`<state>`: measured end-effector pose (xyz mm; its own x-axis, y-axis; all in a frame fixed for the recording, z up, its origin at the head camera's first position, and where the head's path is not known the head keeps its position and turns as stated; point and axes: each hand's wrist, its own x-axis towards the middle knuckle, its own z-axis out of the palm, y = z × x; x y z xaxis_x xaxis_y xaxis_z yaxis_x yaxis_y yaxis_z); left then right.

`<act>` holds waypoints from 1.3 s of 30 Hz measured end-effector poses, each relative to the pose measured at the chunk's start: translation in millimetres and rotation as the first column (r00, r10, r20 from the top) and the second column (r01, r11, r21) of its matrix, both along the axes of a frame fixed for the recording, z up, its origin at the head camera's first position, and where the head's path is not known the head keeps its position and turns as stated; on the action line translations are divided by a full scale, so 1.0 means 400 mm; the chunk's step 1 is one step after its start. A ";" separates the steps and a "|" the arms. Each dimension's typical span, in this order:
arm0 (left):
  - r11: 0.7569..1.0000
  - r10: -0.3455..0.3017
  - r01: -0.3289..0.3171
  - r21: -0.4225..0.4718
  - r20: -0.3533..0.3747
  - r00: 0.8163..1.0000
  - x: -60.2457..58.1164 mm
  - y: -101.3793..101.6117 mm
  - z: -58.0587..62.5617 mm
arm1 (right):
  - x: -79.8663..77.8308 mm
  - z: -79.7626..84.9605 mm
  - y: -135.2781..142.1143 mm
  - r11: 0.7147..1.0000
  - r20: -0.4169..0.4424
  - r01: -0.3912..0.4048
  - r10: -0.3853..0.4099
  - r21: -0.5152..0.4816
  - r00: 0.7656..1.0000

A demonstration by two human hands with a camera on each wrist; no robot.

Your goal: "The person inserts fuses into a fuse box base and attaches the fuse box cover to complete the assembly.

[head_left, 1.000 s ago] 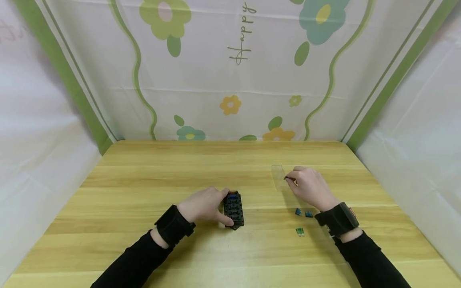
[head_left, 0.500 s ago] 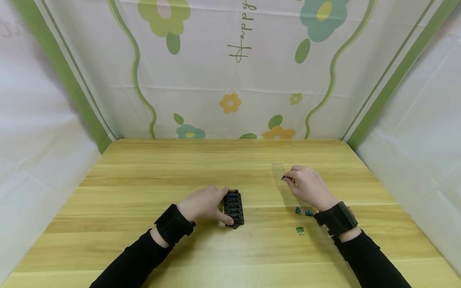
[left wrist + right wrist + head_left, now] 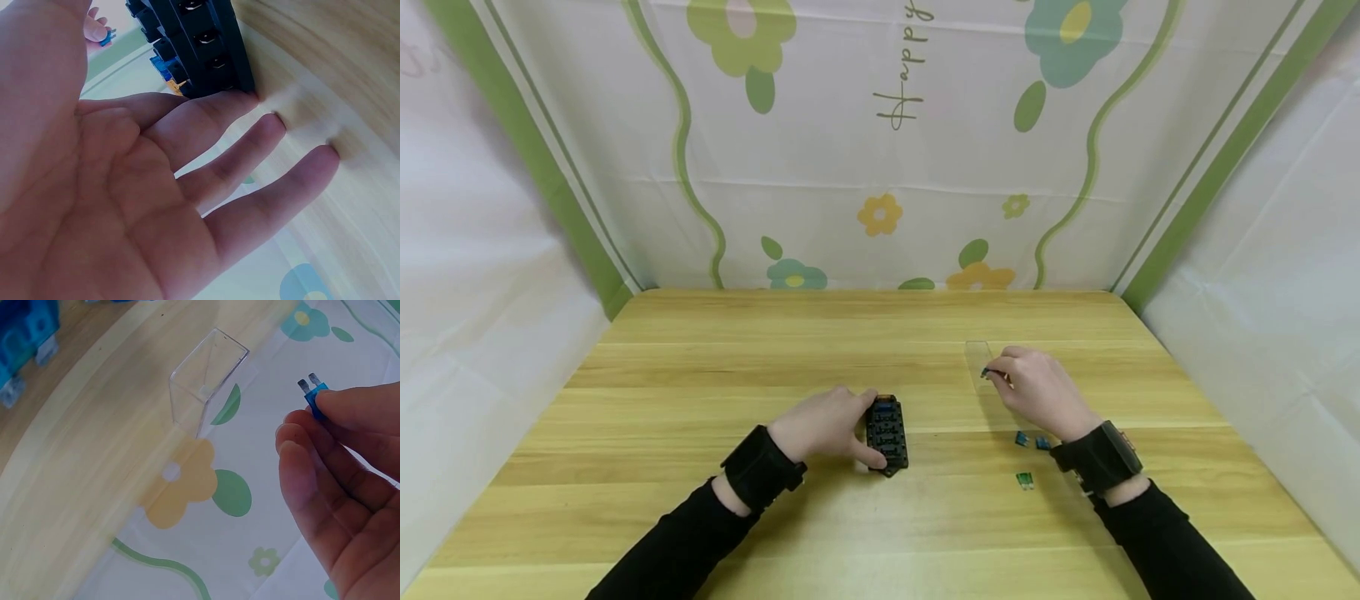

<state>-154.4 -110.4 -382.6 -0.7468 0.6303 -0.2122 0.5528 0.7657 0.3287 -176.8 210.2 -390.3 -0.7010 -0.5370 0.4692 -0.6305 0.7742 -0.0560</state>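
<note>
A black fuse box lies on the table, its open slots facing up. My left hand grips it by the two ends, thumb at the near end and fingers at the far one. An orange fuse and a blue one sit at its far end. Above the table to the right, my right hand pinches a blue blade fuse between thumb and fingers. In the right wrist view both metal prongs of that fuse point away from the fingertips.
Beyond the right hand stands a clear plastic cover. Two blue fuses lie on the wooden table below the right hand, with a green fuse nearer. White patterned cloth walls the back and sides.
My right hand has shifted slightly left with the blue blade fuse, whose prongs have come into clearer view. The left hand and the fuse box keep their place.
</note>
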 end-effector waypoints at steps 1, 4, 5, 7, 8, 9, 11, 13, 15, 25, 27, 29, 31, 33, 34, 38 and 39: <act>1.000 0.002 -0.002 -0.001 0.002 1.000 0.000 0.000 0.000 | 0.000 0.000 -0.001 1.000 0.003 0.001 -0.001 0.001 1.000; 1.000 0.003 -0.003 -0.003 0.003 1.000 0.000 0.000 0.001 | 0.001 0.001 -0.006 1.000 0.000 0.000 0.000 0.004 1.000; 1.000 0.003 -0.003 -0.002 0.004 1.000 0.001 -0.001 0.002 | 0.002 0.002 -0.008 1.000 -0.001 0.001 -0.001 0.004 1.000; 1.000 0.004 -0.004 -0.001 0.007 1.000 0.000 -0.002 0.002 | 0.002 0.003 -0.012 1.000 -0.001 0.000 0.000 0.008 1.000; 1.000 0.002 -0.002 0.004 0.006 1.000 0.000 -0.003 0.002 | 0.003 0.004 -0.013 1.000 -0.003 -0.001 0.001 0.009 1.000; 1.000 0.001 -0.001 0.008 0.005 1.000 0.001 -0.003 0.002 | 0.003 0.003 -0.014 1.000 0.001 -0.001 0.001 0.011 1.000; 1.000 -0.003 0.003 0.014 0.006 1.000 0.000 -0.004 0.002 | 0.003 0.001 -0.016 1.000 0.010 0.002 -0.002 0.015 1.000; 1.000 -0.004 0.004 0.018 0.005 1.000 0.000 -0.005 0.003 | 0.004 -0.002 -0.017 1.000 0.019 0.005 -0.005 0.017 1.000; 1.000 -0.005 0.005 0.014 0.002 1.000 0.000 -0.004 0.003 | 0.005 -0.004 -0.018 1.000 0.022 0.005 -0.005 0.020 1.000; 1.000 -0.013 0.013 0.004 -0.023 1.000 0.005 0.001 0.002 | 0.011 -0.017 -0.024 1.000 -0.009 -0.029 0.029 0.011 1.000; 1.000 -0.008 0.008 0.005 -0.016 1.000 0.005 0.000 0.002 | 0.010 -0.019 -0.027 0.999 -0.005 -0.032 0.032 0.002 0.999; 1.000 -0.003 0.003 -0.001 -0.010 1.000 0.005 0.000 0.001 | 0.009 -0.019 -0.032 1.000 0.005 -0.027 0.027 -0.004 1.000; 1.000 -0.001 0.001 0.004 -0.006 1.000 0.004 -0.001 0.001 | 0.008 -0.019 -0.037 1.000 0.019 -0.016 0.016 -0.004 1.000; 1.000 0.001 -0.001 0.005 -0.006 1.000 0.003 -0.001 0.002 | 0.007 -0.018 -0.042 1.000 0.029 -0.003 0.003 0.003 1.000; 1.000 0.000 0.000 0.005 -0.009 1.000 0.003 -0.001 0.002 | 0.008 -0.017 -0.045 1.000 0.031 -0.001 0.000 0.007 1.000; 1.000 -0.003 0.003 0.004 -0.012 1.000 0.002 -0.002 0.003 | 0.009 -0.016 -0.053 1.000 0.027 -0.005 0.005 0.007 1.000; 1.000 -0.003 0.003 0.007 -0.010 1.000 0.001 -0.002 0.003 | 0.009 -0.016 -0.055 1.000 0.024 -0.009 0.009 0.006 1.000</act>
<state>-153.9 -111.1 -381.5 -0.7468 0.6342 -0.2002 0.5587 0.7616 0.3284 -173.3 188.0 -396.6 -0.7073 -0.5461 0.4490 -0.6360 0.7688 -0.0668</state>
